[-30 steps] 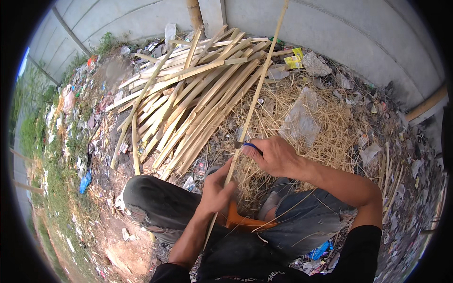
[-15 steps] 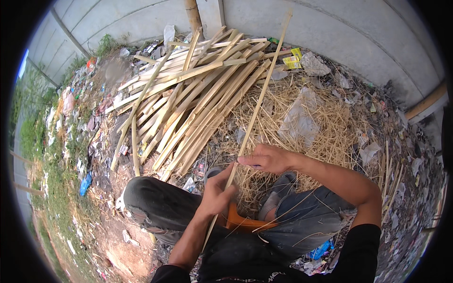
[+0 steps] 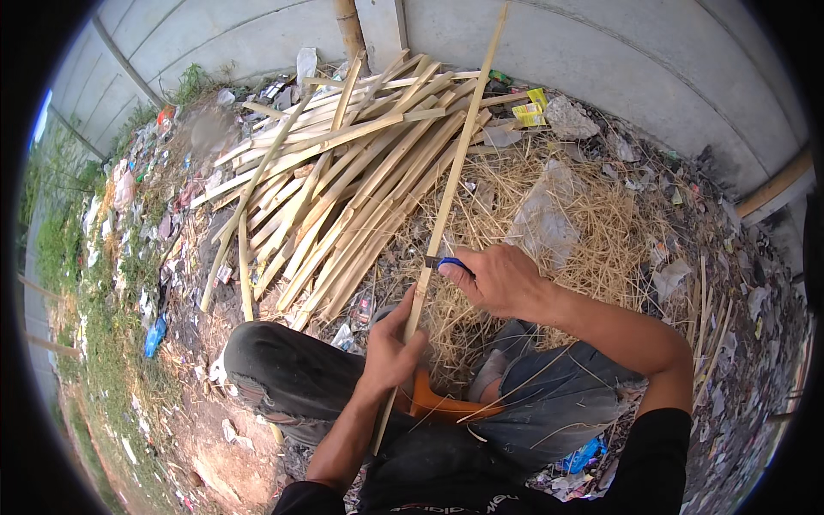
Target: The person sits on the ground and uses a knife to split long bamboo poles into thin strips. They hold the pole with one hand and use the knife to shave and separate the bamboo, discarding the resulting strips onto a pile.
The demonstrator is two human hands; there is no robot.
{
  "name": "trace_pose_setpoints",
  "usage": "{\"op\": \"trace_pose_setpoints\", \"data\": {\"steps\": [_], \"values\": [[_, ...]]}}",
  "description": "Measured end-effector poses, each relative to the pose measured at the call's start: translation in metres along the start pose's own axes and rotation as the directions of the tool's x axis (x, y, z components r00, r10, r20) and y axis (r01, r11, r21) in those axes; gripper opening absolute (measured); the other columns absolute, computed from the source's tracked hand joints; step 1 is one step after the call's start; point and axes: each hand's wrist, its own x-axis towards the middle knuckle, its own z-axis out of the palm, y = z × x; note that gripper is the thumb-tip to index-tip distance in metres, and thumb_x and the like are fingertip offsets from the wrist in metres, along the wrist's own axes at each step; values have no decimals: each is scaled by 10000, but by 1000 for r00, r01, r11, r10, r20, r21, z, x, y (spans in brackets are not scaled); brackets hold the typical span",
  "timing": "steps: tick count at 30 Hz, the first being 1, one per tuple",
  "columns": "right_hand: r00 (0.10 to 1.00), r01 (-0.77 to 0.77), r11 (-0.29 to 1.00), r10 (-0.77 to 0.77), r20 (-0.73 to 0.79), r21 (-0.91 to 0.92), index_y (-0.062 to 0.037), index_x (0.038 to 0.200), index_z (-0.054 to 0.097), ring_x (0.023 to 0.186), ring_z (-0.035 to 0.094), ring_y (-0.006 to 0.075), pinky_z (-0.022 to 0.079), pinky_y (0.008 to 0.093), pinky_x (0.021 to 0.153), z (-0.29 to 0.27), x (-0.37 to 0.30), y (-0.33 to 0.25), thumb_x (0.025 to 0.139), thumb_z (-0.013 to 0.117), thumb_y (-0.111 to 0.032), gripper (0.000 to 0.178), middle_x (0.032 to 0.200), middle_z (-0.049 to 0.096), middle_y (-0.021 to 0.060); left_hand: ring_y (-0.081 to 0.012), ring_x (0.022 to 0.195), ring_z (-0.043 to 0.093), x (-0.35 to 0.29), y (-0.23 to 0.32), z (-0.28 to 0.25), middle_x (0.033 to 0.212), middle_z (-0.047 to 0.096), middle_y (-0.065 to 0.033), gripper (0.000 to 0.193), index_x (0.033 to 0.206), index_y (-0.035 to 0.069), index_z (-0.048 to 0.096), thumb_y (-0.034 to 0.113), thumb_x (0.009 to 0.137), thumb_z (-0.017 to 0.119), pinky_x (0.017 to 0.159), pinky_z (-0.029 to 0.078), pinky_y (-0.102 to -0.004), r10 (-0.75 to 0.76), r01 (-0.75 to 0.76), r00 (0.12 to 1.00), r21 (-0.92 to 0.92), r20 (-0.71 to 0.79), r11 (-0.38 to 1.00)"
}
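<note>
Left hand [image 3: 390,348] gripping long bamboo strip [image 3: 446,202], which slants up over the knees toward the wall. Right hand [image 3: 498,279] clamps blue-handled knife [image 3: 446,263] against strip. Split bamboo pile [image 3: 335,184] just beyond.

1. I see bare dirt ground [image 3: 215,429] carrying everything here.
2. A heap of split bamboo slats [image 3: 343,180] lies on it beside the grey wall [image 3: 601,51].
3. Dry straw shavings [image 3: 601,223] spread just beside the slats.
4. Scattered litter [image 3: 163,215] lies along the ground's left side.
</note>
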Motion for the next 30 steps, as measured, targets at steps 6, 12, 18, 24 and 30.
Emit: {"op": "trace_pose_setpoints", "data": {"steps": [6, 12, 18, 24, 30], "values": [[993, -33, 998, 40, -112, 60, -32, 903, 668, 540, 618, 429, 490, 511, 527, -8, 16, 11, 1063, 488, -408, 447, 566, 589, 206, -138, 1015, 623, -1, 12, 0, 1158, 688, -130, 664, 1524, -20, 435, 34, 885, 608, 925, 497, -288, 76, -69, 996, 142, -44, 987], [998, -2, 996, 7, -56, 87, -33, 889, 664, 527, 608, 422, 484, 499, 516, 7, 19, 16, 1072, 458, -406, 464, 560, 585, 198, -126, 1047, 620, -1, -7, -4, 1155, 696, -79, 644, 1510, -27, 451, 10, 883, 595, 943, 486, -277, 157, -139, 986, 240, -58, 961], [996, 92, 966, -90, -20, 243, -18, 825, 674, 531, 628, 383, 494, 489, 525, 31, -4, -5, 1031, 524, -505, 549, 572, 599, 178, -176, 935, 662, 2, -10, -6, 1044, 700, -153, 672, 1503, -14, 470, 45, 852, 623, 891, 517, -300, 123, -108, 990, 181, -74, 978], [990, -23, 983, -3, 144, 180, -48, 907, 731, 687, 691, 435, 546, 510, 654, 12, -3, -15, 974, 523, -625, 618, 696, 673, 237, -142, 1149, 606, 0, 13, -5, 1262, 669, -132, 665, 1495, -83, 433, 25, 867, 626, 1013, 468, -296, -29, 30, 1000, 131, -6, 991], [928, -139, 918, -11, 373, 373, -32, 805, 712, 579, 636, 309, 500, 426, 612, 18, 11, 4, 981, 488, -666, 695, 598, 615, 148, -151, 994, 637, -2, 3, -3, 1056, 694, -149, 684, 1522, -1, 448, 47, 862, 619, 928, 498, -299, 84, -77, 996, 189, -30, 979]]}}
